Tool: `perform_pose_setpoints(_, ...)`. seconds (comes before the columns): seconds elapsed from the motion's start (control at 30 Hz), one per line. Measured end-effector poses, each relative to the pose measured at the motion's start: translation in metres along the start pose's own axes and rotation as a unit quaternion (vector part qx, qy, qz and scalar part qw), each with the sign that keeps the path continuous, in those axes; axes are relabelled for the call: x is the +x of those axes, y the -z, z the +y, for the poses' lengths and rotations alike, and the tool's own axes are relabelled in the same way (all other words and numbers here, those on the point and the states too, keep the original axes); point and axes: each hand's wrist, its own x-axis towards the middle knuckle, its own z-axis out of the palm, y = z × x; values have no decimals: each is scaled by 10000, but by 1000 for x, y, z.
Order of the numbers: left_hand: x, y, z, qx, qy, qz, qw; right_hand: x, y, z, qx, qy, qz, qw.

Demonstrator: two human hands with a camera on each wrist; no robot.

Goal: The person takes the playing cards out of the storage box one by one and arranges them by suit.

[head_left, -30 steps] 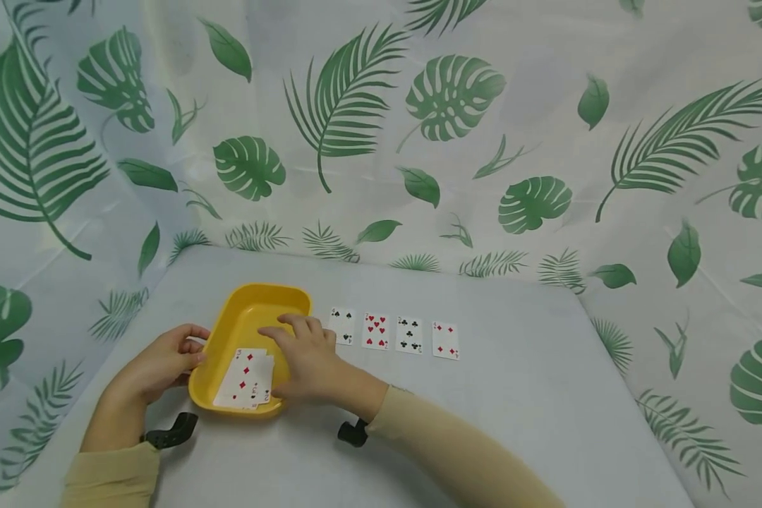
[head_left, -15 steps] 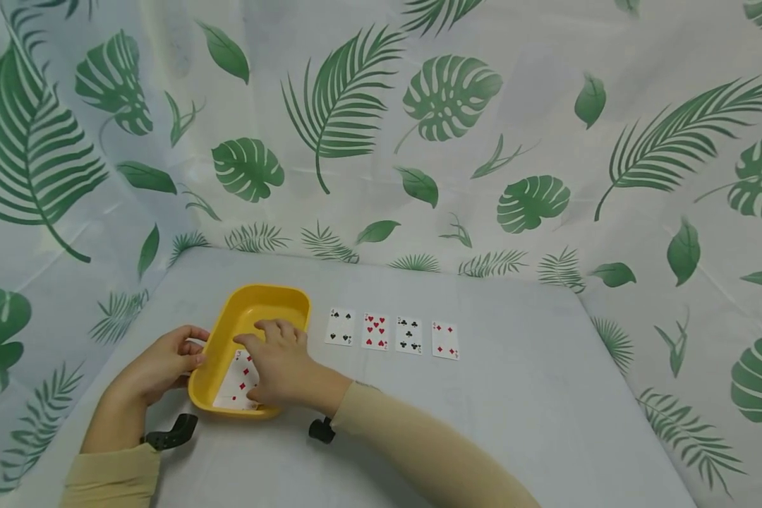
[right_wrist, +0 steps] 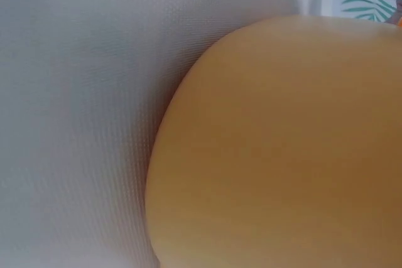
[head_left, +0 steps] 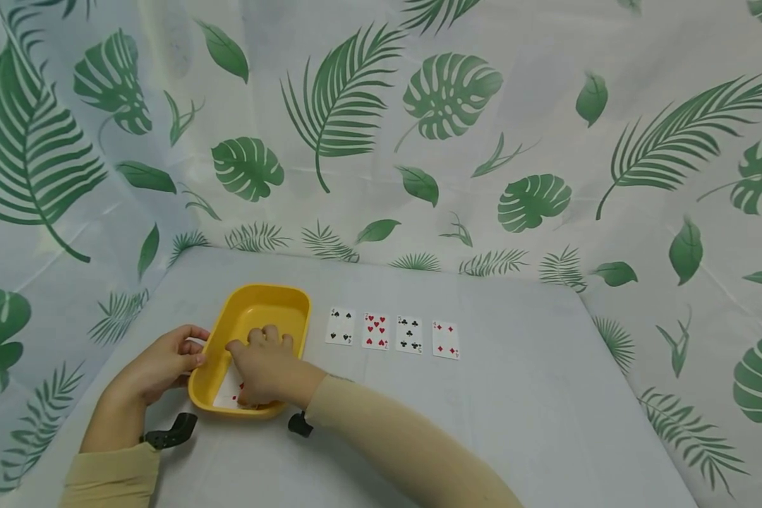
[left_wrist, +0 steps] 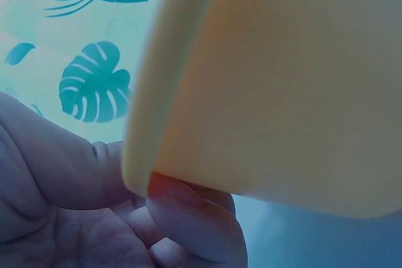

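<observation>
A yellow tray (head_left: 292,300) stands on the table at the left, with a small stack of playing cards (head_left: 231,392) in its near end. My left hand (head_left: 165,361) grips the tray's left rim. In the left wrist view its fingers (left_wrist: 188,218) curl under the tray's lip (left_wrist: 282,92). My right hand (head_left: 262,361) is inside the tray and covers most of the stack. Its fingers curl down onto the cards and the fingertips are hidden. The right wrist view shows only the tray's outer wall (right_wrist: 282,155) and the cloth (right_wrist: 75,92).
Right of the tray, a row of face-up cards lies on the white tablecloth: four of spades (head_left: 341,327), seven of hearts (head_left: 376,331), a club card (head_left: 409,335) and a diamond card (head_left: 445,341). A leaf-print curtain (head_left: 381,141) closes off the back and sides.
My right hand has moved left and down into the tray, from its right rim onto the card stack, and its fingers have curled. The left hand and the tray have stayed put.
</observation>
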Motion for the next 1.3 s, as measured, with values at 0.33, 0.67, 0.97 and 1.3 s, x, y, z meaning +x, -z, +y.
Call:
perform_pose_setpoints(0.33,1,0,0,9,55,28,10000,2,-2,-2,141,-16,-30,9999)
perform_pose_setpoints(0.67,0,1,1,-29,66,6,10000,5,-3,-3,114,51,23,9999)
perform_pose_setpoints(0.97,1,1,0,-55,103,-10,9999,8,-10,-3,108,90,41,9999)
perform_pose_setpoints(1.3,3,1,0,-14,152,26,9999,10,-10,-4,-22,241,0,9997)
